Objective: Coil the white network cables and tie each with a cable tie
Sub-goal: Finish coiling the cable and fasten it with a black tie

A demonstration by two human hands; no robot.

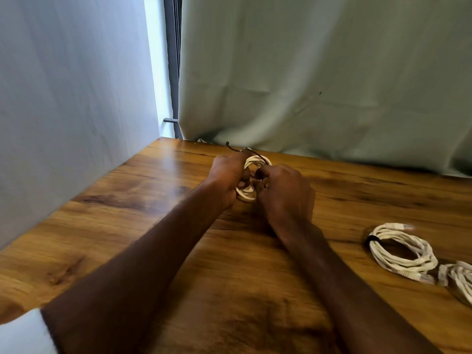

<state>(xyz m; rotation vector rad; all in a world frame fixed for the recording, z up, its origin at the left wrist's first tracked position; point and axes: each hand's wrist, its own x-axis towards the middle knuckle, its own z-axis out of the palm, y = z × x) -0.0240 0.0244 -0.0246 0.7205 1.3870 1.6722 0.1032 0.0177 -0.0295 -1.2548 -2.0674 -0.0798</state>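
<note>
While the left hand (pixel 227 176) grips the coiled cable (pixel 251 175), the right hand (pixel 283 192) pinches the dark cable tie (pixel 245 152) — fingers curled. If either grip slackens, I judge the loops could spring apart — the tie isn't cinched yet.

**Wooden table in a curtained corner**

A wooden table (pixel 127 238) with dark, knotty grain shines under soft daylight. A pale wall (pixel 71 98) stands along its left edge. Behind hangs a creased grey-green curtain (pixel 319 72), beside a dark window frame (pixel 173 60) and a bright strip.
</note>
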